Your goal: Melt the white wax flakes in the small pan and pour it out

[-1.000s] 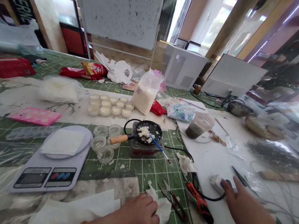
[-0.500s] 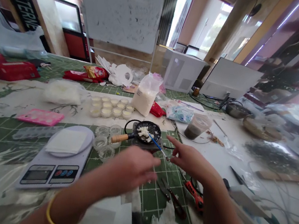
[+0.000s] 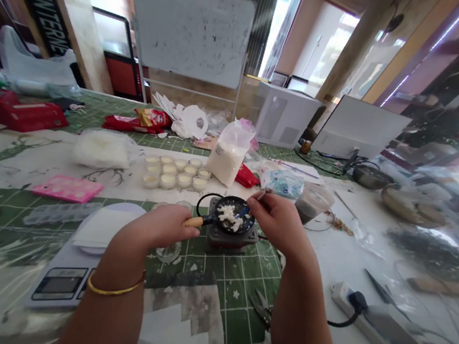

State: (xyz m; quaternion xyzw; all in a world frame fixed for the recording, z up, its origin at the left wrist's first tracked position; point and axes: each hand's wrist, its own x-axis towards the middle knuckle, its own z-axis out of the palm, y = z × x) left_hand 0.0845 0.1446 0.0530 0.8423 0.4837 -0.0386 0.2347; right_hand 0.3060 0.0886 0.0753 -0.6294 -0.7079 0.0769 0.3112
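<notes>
1. On my feed, L hand (image 3: 167, 226) has thumb & fingers closed round the tan wooden handle (image 3: 194, 222) of a small round black pan (image 3: 237, 202).
2. My R hand (image 3: 280, 223) pinches a thin blue stick (image 3: 244, 211) btwn thumb & fingertips, lower end in pan among white crumbly lumps (image 3: 228, 216).
3. Pan sits mid-table on a dark boxy base (image 3: 218, 242), over green gridded mat (image 3: 238, 314).
4. Clear round cups (image 3: 167, 253) nr L hand, partly hidden by it.
5. Behind pan: clear plastic bag of white granules (image 3: 224, 163); to its L, small round cups w/ cream-coloured fill (image 3: 168, 178).
</notes>
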